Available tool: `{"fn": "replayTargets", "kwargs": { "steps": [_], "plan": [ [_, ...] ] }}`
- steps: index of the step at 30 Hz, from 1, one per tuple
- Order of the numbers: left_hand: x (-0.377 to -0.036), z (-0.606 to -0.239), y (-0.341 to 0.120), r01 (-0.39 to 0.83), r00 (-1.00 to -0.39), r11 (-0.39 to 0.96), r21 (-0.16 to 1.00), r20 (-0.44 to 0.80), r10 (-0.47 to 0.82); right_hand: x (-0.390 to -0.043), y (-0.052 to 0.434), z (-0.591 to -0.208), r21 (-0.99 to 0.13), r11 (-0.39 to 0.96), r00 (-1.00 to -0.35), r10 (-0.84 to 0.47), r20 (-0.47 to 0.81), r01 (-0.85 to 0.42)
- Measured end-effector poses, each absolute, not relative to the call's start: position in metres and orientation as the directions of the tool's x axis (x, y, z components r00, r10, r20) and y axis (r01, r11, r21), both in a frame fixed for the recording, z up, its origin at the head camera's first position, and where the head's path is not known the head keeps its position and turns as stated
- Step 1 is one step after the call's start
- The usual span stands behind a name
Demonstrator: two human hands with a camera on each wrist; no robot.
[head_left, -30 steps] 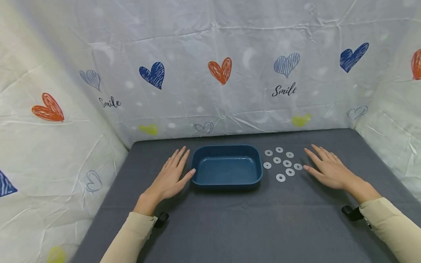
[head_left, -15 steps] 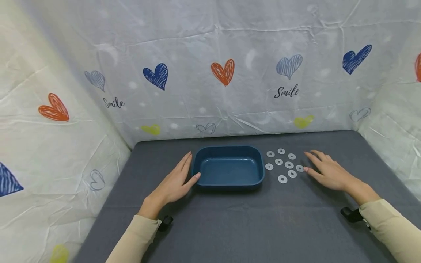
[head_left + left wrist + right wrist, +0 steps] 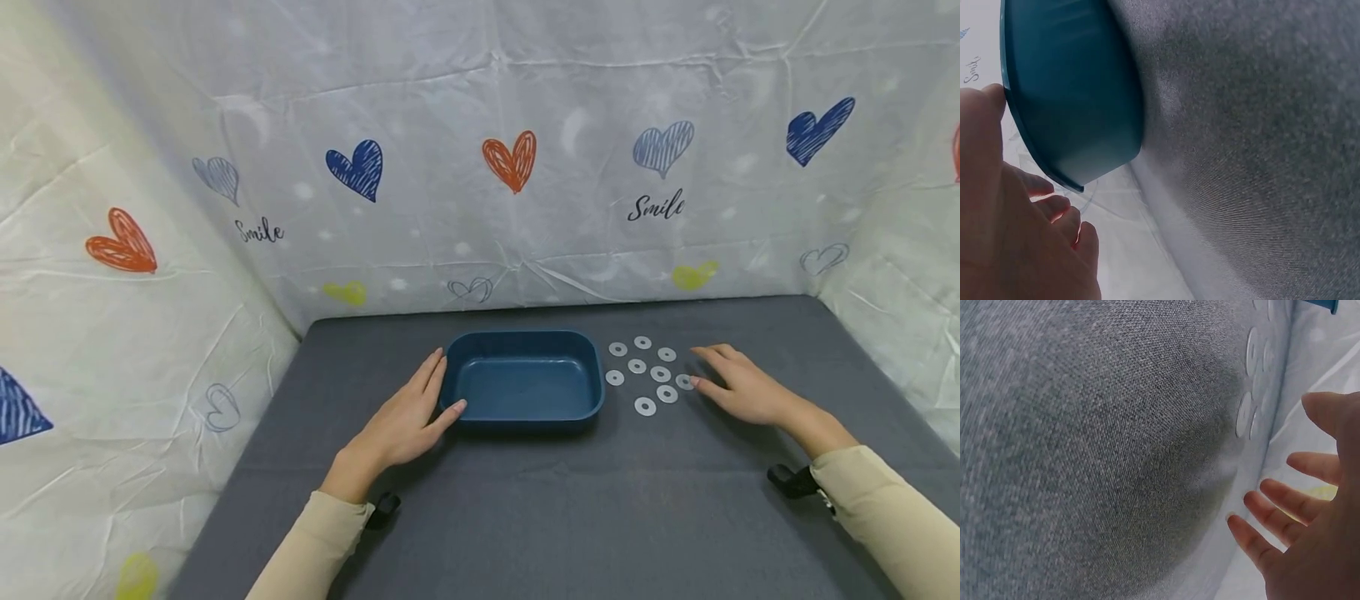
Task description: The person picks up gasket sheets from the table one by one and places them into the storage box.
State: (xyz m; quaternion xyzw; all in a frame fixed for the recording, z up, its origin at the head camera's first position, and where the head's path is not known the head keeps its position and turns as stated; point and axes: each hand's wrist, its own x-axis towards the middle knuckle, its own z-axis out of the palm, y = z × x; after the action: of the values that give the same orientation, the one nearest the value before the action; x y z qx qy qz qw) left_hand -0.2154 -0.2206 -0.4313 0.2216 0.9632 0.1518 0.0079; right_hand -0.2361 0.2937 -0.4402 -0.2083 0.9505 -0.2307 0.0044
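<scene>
A dark blue rectangular tray [image 3: 525,392] with rounded corners stands on the grey cloth. My left hand [image 3: 401,427] is at its left side, fingers nearly straight. In the left wrist view, the thumb lies at the rim of the tray [image 3: 1072,94] and the other fingers are just outside its wall. Several flat white washers [image 3: 638,407] lie loosely spread to the right of the tray. My right hand [image 3: 746,393] hovers just right of them with loosely bent fingers, holding nothing. Its thumb tip partly covers the rightmost washer [image 3: 679,379] in the head view.
A grey cloth [image 3: 570,517] covers the table. White fabric walls [image 3: 420,108] printed with hearts rise at the back and on both sides. A black strap [image 3: 791,482] is on the right wrist, and another black strap [image 3: 384,510] on the left.
My left hand has shifted right to the tray, its thumb now at the rim. The right hand has drawn slightly closer to the washers, its fingers bending more. The tray and washers lie as before.
</scene>
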Motion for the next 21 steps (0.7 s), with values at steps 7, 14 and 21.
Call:
{"fn": "replayTargets", "kwargs": {
  "steps": [7, 14, 21],
  "plan": [
    [-0.21, -0.429, -0.218, 0.414, -0.905, 0.86, 0.299, 0.032, 0.425, -0.243, 0.294, -0.445, -0.438, 0.807, -0.911, -0.403, 0.082, -0.396],
    [-0.209, -0.431, -0.216, 0.412, -0.905, 0.858, 0.308, 0.026, 0.425, -0.252, 0.295, -0.45, -0.458, 0.792, -0.909, -0.403, 0.103, -0.403],
    [-0.21, -0.436, -0.215, 0.422, -0.901, 0.86, 0.287, 0.034, 0.432, -0.258, 0.29, -0.45, -0.466, 0.781, -0.907, -0.392, 0.152, -0.416]
  ]
}}
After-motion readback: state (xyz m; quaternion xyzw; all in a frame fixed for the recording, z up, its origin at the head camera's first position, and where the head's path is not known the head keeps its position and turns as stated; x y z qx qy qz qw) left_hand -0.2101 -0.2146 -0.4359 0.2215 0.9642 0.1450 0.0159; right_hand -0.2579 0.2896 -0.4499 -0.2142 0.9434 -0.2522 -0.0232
